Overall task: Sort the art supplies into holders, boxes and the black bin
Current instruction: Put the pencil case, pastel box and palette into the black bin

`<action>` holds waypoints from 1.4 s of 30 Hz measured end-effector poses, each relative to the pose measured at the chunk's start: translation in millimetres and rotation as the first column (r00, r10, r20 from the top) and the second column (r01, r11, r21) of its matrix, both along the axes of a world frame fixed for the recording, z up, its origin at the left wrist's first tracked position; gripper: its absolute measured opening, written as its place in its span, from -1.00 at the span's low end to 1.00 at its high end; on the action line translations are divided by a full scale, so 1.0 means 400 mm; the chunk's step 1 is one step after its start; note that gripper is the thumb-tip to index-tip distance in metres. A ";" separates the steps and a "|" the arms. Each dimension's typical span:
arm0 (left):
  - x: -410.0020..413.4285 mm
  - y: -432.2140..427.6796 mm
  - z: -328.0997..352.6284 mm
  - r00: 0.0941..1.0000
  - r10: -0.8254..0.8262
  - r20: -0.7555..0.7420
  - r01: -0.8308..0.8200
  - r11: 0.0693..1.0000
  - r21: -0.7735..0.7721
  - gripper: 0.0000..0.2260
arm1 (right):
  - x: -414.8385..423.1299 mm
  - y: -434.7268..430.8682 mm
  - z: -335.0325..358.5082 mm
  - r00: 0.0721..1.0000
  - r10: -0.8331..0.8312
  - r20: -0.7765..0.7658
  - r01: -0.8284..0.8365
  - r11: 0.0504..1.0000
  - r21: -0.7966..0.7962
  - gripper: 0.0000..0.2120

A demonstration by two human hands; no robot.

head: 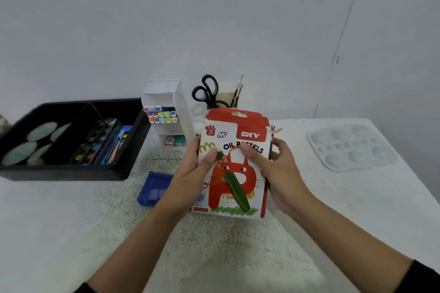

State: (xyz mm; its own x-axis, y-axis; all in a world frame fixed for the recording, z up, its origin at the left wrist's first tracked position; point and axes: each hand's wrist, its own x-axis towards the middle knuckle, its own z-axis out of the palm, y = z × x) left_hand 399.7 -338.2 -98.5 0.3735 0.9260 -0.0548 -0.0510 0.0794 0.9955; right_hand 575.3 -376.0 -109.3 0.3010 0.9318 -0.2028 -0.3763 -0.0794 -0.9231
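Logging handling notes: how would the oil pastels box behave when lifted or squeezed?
The box looks like thin card, so probably light and easily dented. The round green pastel pinned on its front would likely roll off if released.

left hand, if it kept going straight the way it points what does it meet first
The left hand meets the oil pastels box it already grips. Beyond that, roughly in line, stands the holder with the scissors, though depth is unclear.

I get flat, dimmish light, focus soft all over. Left of the box [238,123], the bin [71,173] interior goes near black. Right of the box, the palette [352,147] shows faint glints and the table [357,197] edge bows with the wide lens.
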 end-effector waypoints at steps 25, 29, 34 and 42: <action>-0.739 0.497 0.214 0.888 0.331 -0.319 -0.207 0.908 0.365 -0.68 | -0.674 0.514 0.189 0.841 0.106 0.530 -0.192 0.975 0.110 -0.69; -0.766 0.611 0.205 0.851 0.276 -0.448 -0.108 0.925 0.364 -0.77 | -0.710 0.613 0.191 0.769 0.096 0.632 -0.168 0.984 0.055 -0.82; -0.764 0.679 0.105 0.806 0.131 -0.577 -0.013 0.979 0.205 -0.86 | -0.736 0.650 0.130 0.593 0.187 0.783 -0.187 0.978 -0.092 -0.66; -0.772 0.718 0.014 0.499 0.087 -0.862 0.155 0.970 0.188 -0.66 | -0.761 0.680 0.063 0.372 0.370 0.852 -0.258 0.922 -0.288 -0.49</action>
